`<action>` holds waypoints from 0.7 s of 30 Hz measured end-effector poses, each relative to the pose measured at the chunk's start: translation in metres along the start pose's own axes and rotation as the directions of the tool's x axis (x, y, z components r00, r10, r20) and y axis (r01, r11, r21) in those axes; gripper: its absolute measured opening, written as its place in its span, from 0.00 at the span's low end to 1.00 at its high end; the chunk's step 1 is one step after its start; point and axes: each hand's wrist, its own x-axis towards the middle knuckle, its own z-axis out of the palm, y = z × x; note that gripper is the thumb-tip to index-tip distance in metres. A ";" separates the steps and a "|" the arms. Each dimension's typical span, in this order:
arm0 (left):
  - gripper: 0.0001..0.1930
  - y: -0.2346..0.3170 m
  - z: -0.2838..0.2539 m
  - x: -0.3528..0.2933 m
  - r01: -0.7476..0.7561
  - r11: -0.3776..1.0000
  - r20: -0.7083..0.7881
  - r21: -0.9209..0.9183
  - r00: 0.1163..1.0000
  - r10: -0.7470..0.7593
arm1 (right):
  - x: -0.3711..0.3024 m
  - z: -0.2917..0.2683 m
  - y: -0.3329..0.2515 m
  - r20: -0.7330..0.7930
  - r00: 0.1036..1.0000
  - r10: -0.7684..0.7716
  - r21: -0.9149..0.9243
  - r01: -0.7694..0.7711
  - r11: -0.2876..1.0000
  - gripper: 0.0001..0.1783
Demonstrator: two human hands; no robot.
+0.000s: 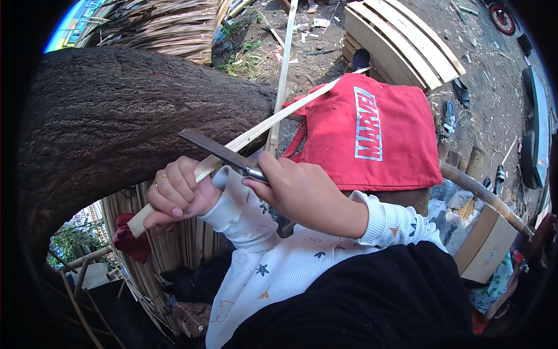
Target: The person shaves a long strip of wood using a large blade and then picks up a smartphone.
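Littered bare ground (488,64) and a thick dark-barked trunk (145,110) fill the background. Long, pale, flat wooden strip (256,133) runs diagonally, centre-left to upper centre. Left hand (180,189): fingers wrapped round its lower end. Right hand (299,189): fingers clenched on a dark flat-bladed metal knife (224,154), crossing it. Strip's probably light, springy, splintery; grip near the butt, clear of the blade.
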 end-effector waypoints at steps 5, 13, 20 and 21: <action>0.24 0.000 0.004 -0.003 -0.043 0.999 -0.134 -0.013 0.990 0.041 | -0.005 0.023 0.026 -0.245 0.953 -0.179 0.006 0.186 0.983 0.15; 0.23 -0.003 0.002 -0.002 -0.046 0.996 -0.030 -0.074 0.999 0.044 | 0.010 -0.005 0.060 -0.039 0.973 0.229 0.005 -0.229 0.973 0.15; 0.23 -0.006 -0.002 0.006 -0.011 0.981 0.139 -0.193 0.990 0.038 | -0.010 0.008 0.015 0.012 0.999 -0.053 0.156 0.051 0.986 0.15; 0.24 -0.009 -0.002 0.008 -0.005 0.981 0.208 -0.193 0.977 0.045 | -0.007 0.011 0.024 0.017 1.000 0.011 0.143 -0.013 0.990 0.15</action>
